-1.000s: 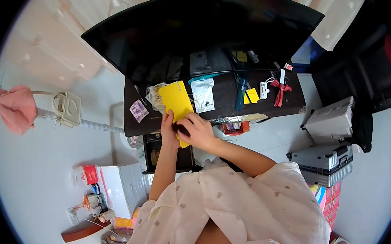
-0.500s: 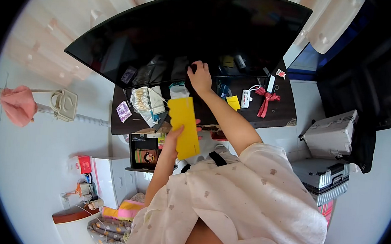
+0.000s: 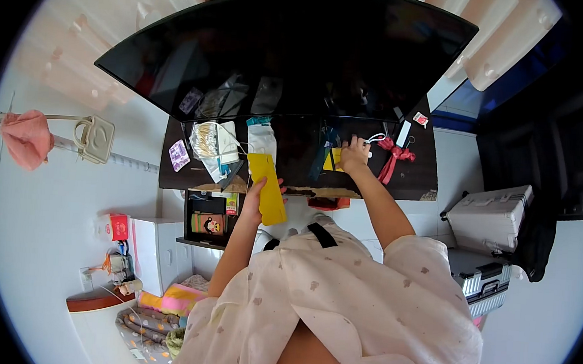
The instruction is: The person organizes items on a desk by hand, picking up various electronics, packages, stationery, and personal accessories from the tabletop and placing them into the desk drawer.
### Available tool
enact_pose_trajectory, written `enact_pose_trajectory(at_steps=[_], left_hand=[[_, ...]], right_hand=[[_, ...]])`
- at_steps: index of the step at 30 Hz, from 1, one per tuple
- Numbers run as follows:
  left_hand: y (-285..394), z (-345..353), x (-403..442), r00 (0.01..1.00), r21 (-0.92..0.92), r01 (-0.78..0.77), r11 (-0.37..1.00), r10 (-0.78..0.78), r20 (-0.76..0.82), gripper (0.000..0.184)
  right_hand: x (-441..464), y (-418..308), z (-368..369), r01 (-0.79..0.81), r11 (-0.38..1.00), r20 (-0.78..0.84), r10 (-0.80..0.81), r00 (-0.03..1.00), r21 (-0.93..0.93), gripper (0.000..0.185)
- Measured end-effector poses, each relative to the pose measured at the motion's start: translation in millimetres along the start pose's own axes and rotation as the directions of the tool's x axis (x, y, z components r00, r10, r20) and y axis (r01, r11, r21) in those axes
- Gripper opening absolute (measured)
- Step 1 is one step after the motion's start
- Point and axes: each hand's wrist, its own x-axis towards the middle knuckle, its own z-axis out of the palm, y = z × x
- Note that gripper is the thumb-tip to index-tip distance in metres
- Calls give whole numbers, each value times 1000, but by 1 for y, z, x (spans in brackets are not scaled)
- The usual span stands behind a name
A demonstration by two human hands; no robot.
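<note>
My left hand (image 3: pixel 256 200) is closed around a flat, long yellow cardboard piece (image 3: pixel 269 180) and holds it in front of the desk edge, above an open drawer (image 3: pixel 196 239). My right hand (image 3: pixel 355 155) reaches onto the desk. Its fingers are bent over the spot of the white power bank, which it almost wholly covers; a white cable loop (image 3: pixel 376 138) shows just beyond. Left of those fingers lies a smaller yellow piece (image 3: pixel 332 160), partly under the hand. A red ribbon bow (image 3: pixel 396 155) lies to the right.
A wide dark monitor (image 3: pixel 287 53) spans the back of the dark desk (image 3: pixel 293 155). Cotton swabs (image 3: pixel 204 139), a white pouch (image 3: pixel 262 141) and a purple packet (image 3: pixel 179 155) lie on its left side. Silver suitcases (image 3: pixel 491 220) stand on the right, a white cabinet (image 3: pixel 154 253) on the left.
My right hand has come from near the monitor's base to the right, down onto the power bank and small yellow piece. My left hand still holds the long yellow cardboard, slightly lower against the desk.
</note>
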Motion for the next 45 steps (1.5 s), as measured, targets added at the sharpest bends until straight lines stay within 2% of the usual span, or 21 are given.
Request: enact_pose_trajectory(at_steps=[8, 12, 14, 15, 16, 19, 21, 24, 26, 28, 30, 32, 33, 34, 36, 37, 38, 40, 41, 43, 45], left_hand=[[-5, 8, 10, 998, -71, 59, 996, -59, -3, 45], [-5, 12, 16, 993, -148, 110, 983, -102, 61, 44], [-6, 13, 18, 992, -158, 111, 981, -101, 74, 46], [-6, 15, 19, 991, -165, 113, 980, -100, 87, 47], [-6, 16, 20, 992, -171, 110, 979, -97, 86, 47], [-6, 23, 17, 991, -152, 20, 988, 0, 131, 47], [-3, 30, 13, 967, -177, -95, 980, 133, 216, 42], [-7, 17, 19, 984, -165, -167, 972, 175, 38, 32], [-5, 17, 13, 979, -158, -204, 966, 204, -18, 30], [-6, 16, 9, 970, -152, -241, 958, 232, -79, 28], [-10, 16, 6, 931, -86, -351, 932, 339, -134, 28], [-16, 6, 8, 910, -88, -394, 915, 375, -174, 27], [-18, 2, 8, 896, -93, -424, 901, 402, -190, 28], [-20, -1, 7, 880, -97, -453, 886, 427, -207, 28], [-22, 1, 2, 861, -142, -491, 859, 456, -225, 28], [-20, 9, -5, 857, -226, -504, 833, 451, -248, 27], [-18, 13, -9, 852, -307, -518, 798, 448, -270, 26], [-21, 7, -13, 845, -345, -533, 773, 463, -267, 29], [-23, 5, -16, 812, -273, -576, 771, 500, -300, 30], [-23, -5, -24, 745, -131, -638, 759, 565, -354, 33], [-21, -19, -34, 702, -149, -672, 726, 558, -442, 33]], right_hand=[[8, 2, -21, -43, 999, 174, 42, 984, 3, 77], [31, 17, -31, -66, 982, 314, 7, 949, 177, 68], [40, 28, -29, 26, 965, 355, -122, 927, 262, 68], [30, 29, -44, 30, 978, 336, -99, 936, 206, 53], [19, 29, -51, 34, 979, 337, -102, 936, 202, 53], [-11, 23, -59, -20, 965, 13, 18, 1000, 262, 26], [-27, 18, -31, 135, 925, -308, -20, 951, 356, 22], [-45, 12, 10, 318, 877, -516, -96, 851, 361, 18], [-52, 11, 28, 319, 884, -460, -138, 877, 342, 18], [-55, 9, 35, 150, 921, -274, -50, 960, 359, 18], [-56, 5, 34, 207, 904, -329, -79, 941, 374, 18], [-56, -6, 26, 260, 778, -442, 25, 897, 572, 17], [-54, -14, 27, 286, 641, -377, 4, 926, 712, 17], [-65, -31, 7, 151, 390, -156, -19, 988, 909, 17], [-71, -61, 1, 51, 110, -33, -162, 986, 993, 17], [-69, -77, 11, 81, 114, -53, -230, 972, 990, 16], [-68, -91, 21, 304, 257, -233, -272, 934, 917, 18], [-82, -119, 0, 234, 370, -90, -366, 926, 899, 23], [-85, -130, 2, 243, 373, -83, -397, 914, 895, 23], [-93, -151, 5, 566, 560, -293, -505, 812, 604, 33], [-102, -169, 2, 650, 553, -364, -545, 755, 521, 38]])
